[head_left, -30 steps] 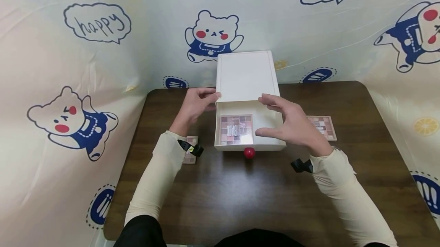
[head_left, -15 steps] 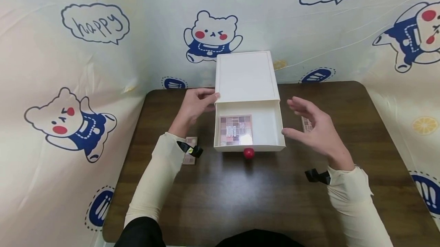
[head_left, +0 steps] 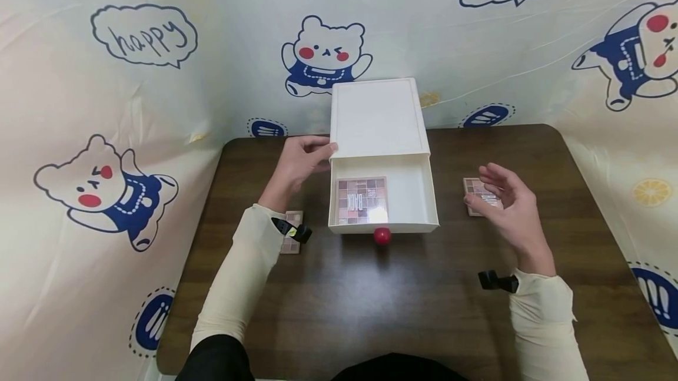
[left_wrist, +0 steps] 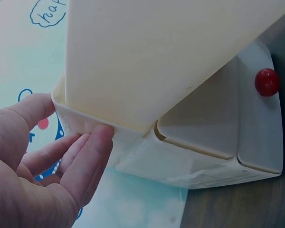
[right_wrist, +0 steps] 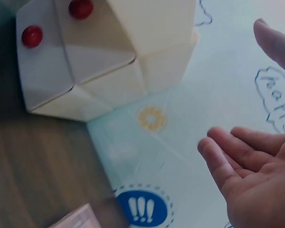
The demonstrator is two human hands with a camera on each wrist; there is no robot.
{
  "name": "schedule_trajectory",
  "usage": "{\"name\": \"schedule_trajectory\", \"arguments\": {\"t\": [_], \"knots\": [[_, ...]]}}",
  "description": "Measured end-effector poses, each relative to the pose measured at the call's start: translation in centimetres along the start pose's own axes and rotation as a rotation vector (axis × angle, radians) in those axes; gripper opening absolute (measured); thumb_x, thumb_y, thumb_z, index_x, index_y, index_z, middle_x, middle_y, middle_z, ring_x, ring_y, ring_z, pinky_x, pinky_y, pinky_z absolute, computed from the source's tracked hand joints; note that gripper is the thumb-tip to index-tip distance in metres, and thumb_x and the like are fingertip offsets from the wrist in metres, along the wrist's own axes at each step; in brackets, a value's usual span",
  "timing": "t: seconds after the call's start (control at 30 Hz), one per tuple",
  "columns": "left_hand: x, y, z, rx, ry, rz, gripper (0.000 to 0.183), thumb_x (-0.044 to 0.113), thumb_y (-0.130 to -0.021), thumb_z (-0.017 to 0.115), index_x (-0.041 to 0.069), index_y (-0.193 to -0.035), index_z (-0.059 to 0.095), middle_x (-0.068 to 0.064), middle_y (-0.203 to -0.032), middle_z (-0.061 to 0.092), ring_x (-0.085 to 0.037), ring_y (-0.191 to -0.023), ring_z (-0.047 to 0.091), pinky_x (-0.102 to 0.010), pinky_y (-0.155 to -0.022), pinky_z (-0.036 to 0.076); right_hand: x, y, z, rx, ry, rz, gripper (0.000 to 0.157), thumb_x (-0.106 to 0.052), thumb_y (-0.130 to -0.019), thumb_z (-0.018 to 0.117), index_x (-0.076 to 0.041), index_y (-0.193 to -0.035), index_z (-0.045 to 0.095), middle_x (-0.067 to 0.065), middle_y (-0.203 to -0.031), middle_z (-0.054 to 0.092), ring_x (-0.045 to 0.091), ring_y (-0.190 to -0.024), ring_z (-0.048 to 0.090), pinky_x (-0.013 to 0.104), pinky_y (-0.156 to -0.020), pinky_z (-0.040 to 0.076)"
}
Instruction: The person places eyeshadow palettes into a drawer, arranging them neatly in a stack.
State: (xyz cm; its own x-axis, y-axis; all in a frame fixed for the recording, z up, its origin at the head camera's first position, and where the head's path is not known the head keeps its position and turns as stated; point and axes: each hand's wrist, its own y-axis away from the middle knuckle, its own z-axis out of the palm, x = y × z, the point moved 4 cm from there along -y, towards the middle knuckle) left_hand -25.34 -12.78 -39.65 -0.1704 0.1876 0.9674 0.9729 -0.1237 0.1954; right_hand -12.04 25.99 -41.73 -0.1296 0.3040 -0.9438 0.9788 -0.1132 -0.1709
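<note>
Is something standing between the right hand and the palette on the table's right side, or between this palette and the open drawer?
Nothing visible stands between the right hand and that palette. Toward the open drawer, only the drawer's raised right wall stands in the way.

Glare pools on the tabletop (head_left: 365,292) and catches the drawer palette (head_left: 362,201). Both wrist views look dimmer, duller.
</note>
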Motion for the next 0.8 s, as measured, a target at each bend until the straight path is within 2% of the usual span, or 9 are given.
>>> {"name": "schedule_trajectory", "arguments": {"t": [0.1,0.23,0.4,0.67,0.8], "knots": [[0.1,0.0,0.0,-0.005,0.003,0.002,0.042,0.027,-0.088,0.081,0.006,-0.123,0.071,-0.009,-0.120,0.066,-0.030,-0.103,0.069,-0.049,-0.087,0.057,1.4,0.3,-0.3,0.049,0.036,0.098,0.074,-0.013,-0.085,0.082,-0.005,-0.148,0.044,0.011,-0.140,0.054,0.014,-0.121,0.052,0.020,-0.106,0.041],[0.1,0.0,0.1,-0.002,-0.002,0.001,0.041,0.027,-0.088,0.081,0.006,-0.122,0.072,-0.009,-0.119,0.066,-0.029,-0.102,0.069,-0.040,-0.080,0.061,3.2,0.6,-0.6,0.106,0.091,0.220,0.086,-0.029,-0.084,0.084,-0.006,-0.153,0.037,0.014,-0.147,0.048,0.024,-0.129,0.048,0.034,-0.113,0.038],[0.2,0.1,0.1,0.004,-0.008,0.001,0.040,0.026,-0.089,0.080,0.007,-0.122,0.072,-0.009,-0.119,0.066,-0.028,-0.101,0.069,-0.038,-0.078,0.061,5.5,0.9,-0.8,0.155,0.191,0.323,0.097,-0.044,-0.084,0.081,-0.006,-0.156,0.029,0.015,-0.150,0.043,0.034,-0.133,0.043,0.047,-0.114,0.036],[0.1,0.1,0.1,0.001,-0.009,0.002,0.040,0.027,-0.089,0.080,0.007,-0.123,0.072,-0.009,-0.119,0.066,-0.030,-0.103,0.069,-0.038,-0.078,0.061,8.7,1.0,-0.8,0.233,0.286,0.371,0.102,-0.048,-0.080,0.083,0.001,-0.154,0.032,0.024,-0.145,0.045,0.039,-0.128,0.045,0.054,-0.110,0.038],[0.2,0.1,0.1,0.001,-0.007,0.000,0.040,0.027,-0.089,0.080,0.007,-0.123,0.072,-0.009,-0.119,0.066,-0.030,-0.104,0.069,-0.040,-0.079,0.061,10.1,1.0,-0.8,0.235,0.352,0.376,0.105,-0.052,-0.079,0.081,0.005,-0.152,0.031,0.028,-0.142,0.045,0.042,-0.123,0.044,0.058,-0.106,0.038]]}}
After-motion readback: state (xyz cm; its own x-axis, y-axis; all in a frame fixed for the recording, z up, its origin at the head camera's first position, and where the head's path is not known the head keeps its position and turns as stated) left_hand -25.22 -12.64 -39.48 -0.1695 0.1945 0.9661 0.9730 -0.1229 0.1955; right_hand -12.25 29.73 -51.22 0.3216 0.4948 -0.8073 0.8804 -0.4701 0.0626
